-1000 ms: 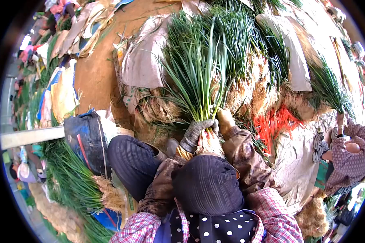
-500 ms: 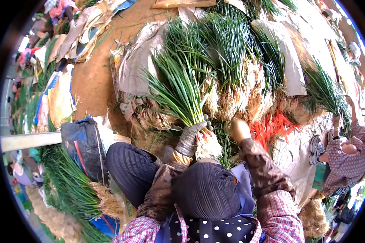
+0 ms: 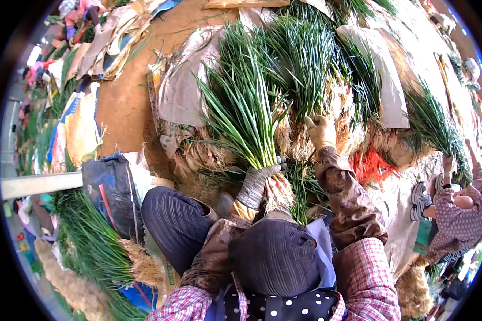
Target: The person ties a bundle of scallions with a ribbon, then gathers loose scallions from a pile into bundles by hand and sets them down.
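On brown ground spread with a pale sack, grips a bunch of green onions by the stems in the gloved left hand, with leaves fanning beyond the fingers across the sack's right edge and roots jutting out on the near side. Holds the right hand at a larger heap with fingers curled; cannot tell whether around any stalks.

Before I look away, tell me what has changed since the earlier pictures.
The pale-gloved right hand has left the green-leaved, pale-rooted bunch, moving right, then forward over the straw-coloured roots of the heaped green plants; its grip there is unclear. The bunch leans further left. The grey-gloved left hand keeps its hold; the dark blue fabric sack stays put.
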The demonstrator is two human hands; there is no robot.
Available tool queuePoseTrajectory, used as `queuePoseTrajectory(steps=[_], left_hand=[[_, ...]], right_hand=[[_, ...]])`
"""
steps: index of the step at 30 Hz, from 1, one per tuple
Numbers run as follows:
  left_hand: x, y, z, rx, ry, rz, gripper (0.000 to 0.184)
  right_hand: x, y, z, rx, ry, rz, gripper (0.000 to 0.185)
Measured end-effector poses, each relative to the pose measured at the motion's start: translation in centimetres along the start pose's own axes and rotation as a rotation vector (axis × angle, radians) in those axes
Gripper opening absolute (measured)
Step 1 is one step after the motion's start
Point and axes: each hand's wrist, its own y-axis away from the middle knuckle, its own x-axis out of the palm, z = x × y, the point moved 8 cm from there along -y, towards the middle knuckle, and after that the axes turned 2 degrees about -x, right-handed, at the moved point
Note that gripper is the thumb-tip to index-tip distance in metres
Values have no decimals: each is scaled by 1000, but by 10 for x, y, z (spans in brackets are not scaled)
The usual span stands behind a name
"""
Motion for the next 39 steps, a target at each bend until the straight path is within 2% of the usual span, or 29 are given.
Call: queuePoseTrajectory(steps=[3,6,9,11,13,15,17,18,22,25,26,29,30,33,34,35,37,39], left_hand=[[-3,0,1,18,-61,-18,34],[-5,4,1,-44,-81,-81,31],[-7,8,0,-67,-108,-154,25],[-1,5,1,-80,-139,-122,24],[0,12,-5,-116,-217,-195,21],[7,12,-9,-95,-228,-140,19],[9,12,-12,-47,-217,-148,19],[9,13,-13,-23,-212,-153,20],[-8,4,7,-70,-164,-101,21],[-8,6,2,-81,-131,-100,20],[-5,4,2,-26,-36,-64,21],[12,6,-12,43,-75,14,22],[10,3,-6,4,-92,19,22],[5,3,-4,42,-30,-29,20],[8,4,-4,13,-20,-2,19],[3,2,-2,22,-50,-34,15],[-15,-4,6,7,-173,-109,13],[-19,-5,9,47,-176,-200,12]], right_hand=[[-25,5,19,62,7,36,35],[-27,2,21,-17,-62,-24,35],[-18,25,41,-53,10,186,35],[-12,54,45,-58,-148,251,38],[-1,83,45,-74,-385,279,39],[6,108,50,-79,-518,298,38],[19,126,50,-71,-783,342,39],[22,130,44,-7,-859,290,29],[13,145,60,-84,-1190,379,25],[11,147,62,-128,-1199,366,22],[16,147,57,-19,-1254,381,20],[34,154,43,315,-1404,414,15],[44,153,38,365,-1434,426,15],[70,158,14,760,-1635,371,16],[75,155,14,775,-1680,366,17],[72,157,5,749,-1617,288,15],[65,157,20,451,-1536,412,15],[54,159,30,263,-1362,376,21]])
